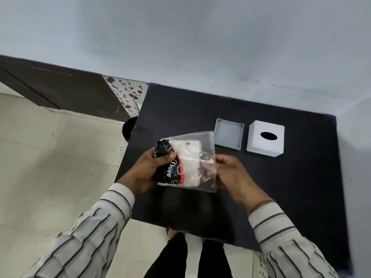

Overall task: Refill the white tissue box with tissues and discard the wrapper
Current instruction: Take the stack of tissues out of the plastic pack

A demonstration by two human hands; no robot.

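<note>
Striped shirt sleeves (94, 233) fill the bottom of the head view, reaching up from both lower corners over a black table (281, 197). Dark trousers (174, 257) show below the table's near edge.

Above the table's near-left part, both hands hold a pack of tissues (190, 165) in its wrapper (202, 141), clear of the surface. Its long axis runs from the near edge toward the wall, tilted slightly left at the far end. One end of the wrapper is black with red and white print; the other is clear film, loose and puffed out toward the far right. The left hand (148, 171) is clamped on the printed end, thumb on top. The right hand (230, 173) pinches the clear film at the pack's right side.

Farther back on the table, right of the pack, lies an open white tray-like base (218, 141), hollow side up. Just right of it, not touching, stands the white tissue box cover (259, 143), oval slot facing up.

Bare tabletop spreads to the right of the hands and in front of the box. Left of the table, pale floor tiles (50, 167) lie open; a dark bin (128, 127) peeks out at the table's left edge.
</note>
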